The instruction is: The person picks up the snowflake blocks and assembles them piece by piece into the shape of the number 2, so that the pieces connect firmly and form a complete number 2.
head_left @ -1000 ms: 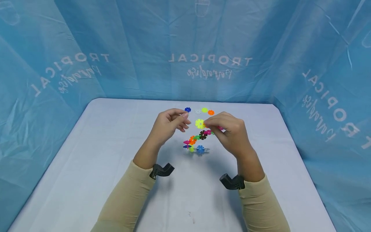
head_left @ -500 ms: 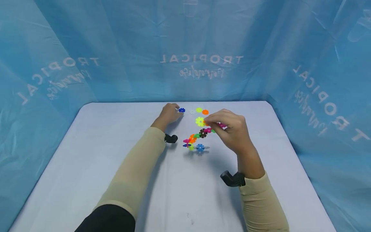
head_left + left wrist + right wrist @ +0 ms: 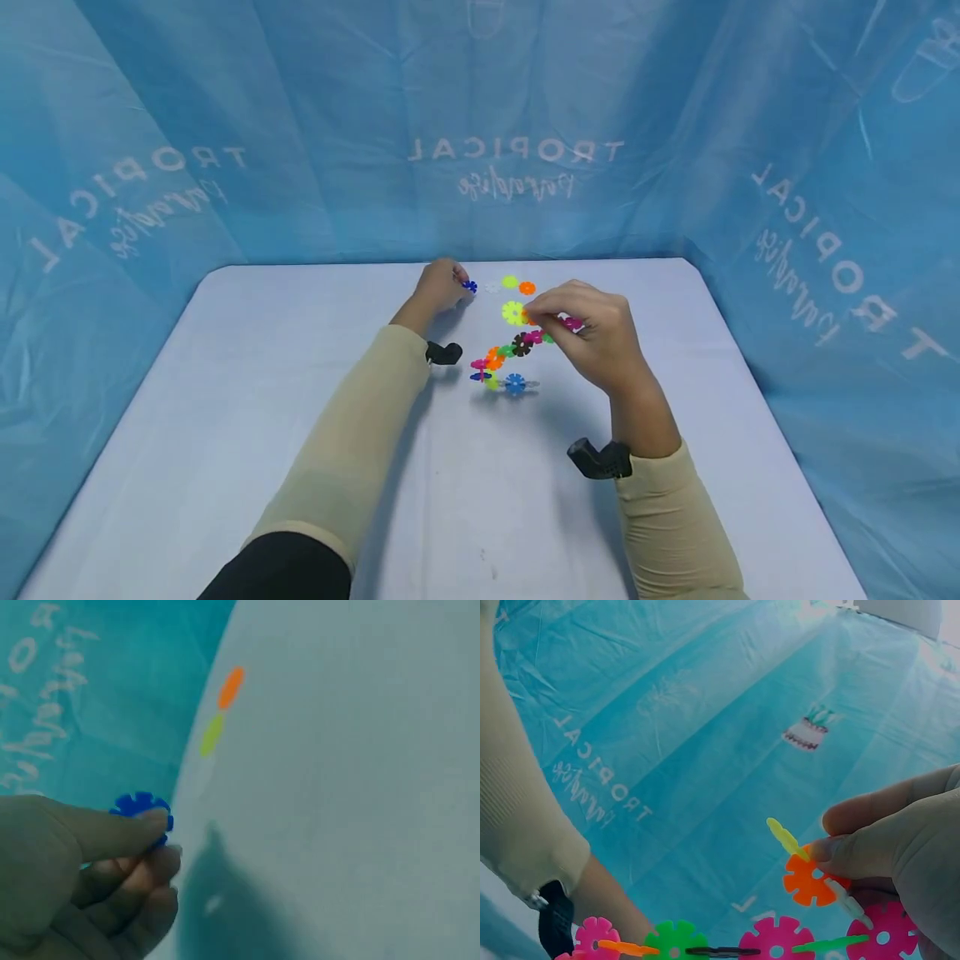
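Observation:
At the far side of the table, my left hand (image 3: 440, 285) pinches a blue notched disc (image 3: 142, 804) between thumb and fingers. My right hand (image 3: 588, 333) holds up a chain of linked snowflake discs, pinching an orange disc (image 3: 810, 879) near its end. A yellow disc (image 3: 513, 313) is slotted onto that orange one and forms the tip. The chain curves down through pink, green, brown and orange discs to a light blue disc (image 3: 515, 383) low over the table. Part of the chain is hidden behind my right hand.
Loose on the far part of the white table (image 3: 300, 375) lie a yellow-green disc (image 3: 510, 282), an orange disc (image 3: 527, 287) and a white disc (image 3: 492, 287). A blue printed curtain (image 3: 480, 200) stands behind the table's far edge and along both sides.
My left hand has moved away from the chain to the far side and now pinches the blue disc that lay there. The right hand still holds the chain in nearly the same place.

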{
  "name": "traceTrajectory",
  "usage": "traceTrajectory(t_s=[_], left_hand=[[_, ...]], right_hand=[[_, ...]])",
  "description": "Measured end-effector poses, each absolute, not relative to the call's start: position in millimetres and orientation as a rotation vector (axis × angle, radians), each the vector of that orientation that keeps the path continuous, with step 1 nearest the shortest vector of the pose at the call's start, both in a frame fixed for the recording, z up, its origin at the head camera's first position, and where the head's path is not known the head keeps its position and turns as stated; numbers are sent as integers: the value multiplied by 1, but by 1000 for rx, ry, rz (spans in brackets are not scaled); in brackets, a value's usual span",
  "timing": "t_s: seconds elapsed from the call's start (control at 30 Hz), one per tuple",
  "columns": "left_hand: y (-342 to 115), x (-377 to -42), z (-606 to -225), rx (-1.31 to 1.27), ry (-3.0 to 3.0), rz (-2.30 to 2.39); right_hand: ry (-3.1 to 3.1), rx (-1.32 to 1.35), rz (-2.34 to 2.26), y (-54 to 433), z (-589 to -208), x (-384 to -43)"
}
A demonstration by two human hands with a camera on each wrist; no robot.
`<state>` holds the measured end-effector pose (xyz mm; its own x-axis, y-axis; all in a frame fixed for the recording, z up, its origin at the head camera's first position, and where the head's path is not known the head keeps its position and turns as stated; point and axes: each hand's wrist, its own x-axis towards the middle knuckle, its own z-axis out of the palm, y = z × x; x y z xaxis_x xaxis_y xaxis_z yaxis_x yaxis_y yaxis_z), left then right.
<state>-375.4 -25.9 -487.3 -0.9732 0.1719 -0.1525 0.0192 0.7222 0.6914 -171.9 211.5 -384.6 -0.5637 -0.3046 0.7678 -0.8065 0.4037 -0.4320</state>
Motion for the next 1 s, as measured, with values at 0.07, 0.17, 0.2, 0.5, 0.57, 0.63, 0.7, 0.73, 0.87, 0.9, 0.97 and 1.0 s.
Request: traceTrajectory(t_s=[0.07,0.17,0.2,0.5,0.57,0.63,0.7,0.73,0.87,0.9,0.97,1.0], left_hand=[[-29,-360,-478,214,2692,1249],[-32,-328,-461,323,2627,1505],[-33,-315,-454,368,2596,1592],[-48,-207,-417,812,2440,1904],[-50,-194,-413,839,2463,1884],[-52,-184,-411,820,2497,1873],[-54,-177,-410,794,2536,1868],[-55,-175,-409,786,2551,1868],[-56,-170,-405,817,2610,1847],[-56,-169,-404,826,2625,1840],[-56,-168,-403,837,2648,1827],[-57,-168,-403,838,2659,1819]], right_hand=[[-2085,927,1106,210,-384,-171],[-2108,902,1105,210,-386,-170],[-2114,894,1100,210,-387,-170],[-2117,931,1093,214,-390,-170],[-2123,952,1098,212,-390,-166],[-2130,971,1111,210,-391,-163],[-2133,986,1127,207,-391,-160],[-2137,990,1134,206,-391,-159],[-2136,1002,1138,203,-389,-158],[-2135,1008,1135,202,-389,-159],[-2130,1025,1134,201,-387,-160],[-2128,1035,1135,200,-387,-160]])
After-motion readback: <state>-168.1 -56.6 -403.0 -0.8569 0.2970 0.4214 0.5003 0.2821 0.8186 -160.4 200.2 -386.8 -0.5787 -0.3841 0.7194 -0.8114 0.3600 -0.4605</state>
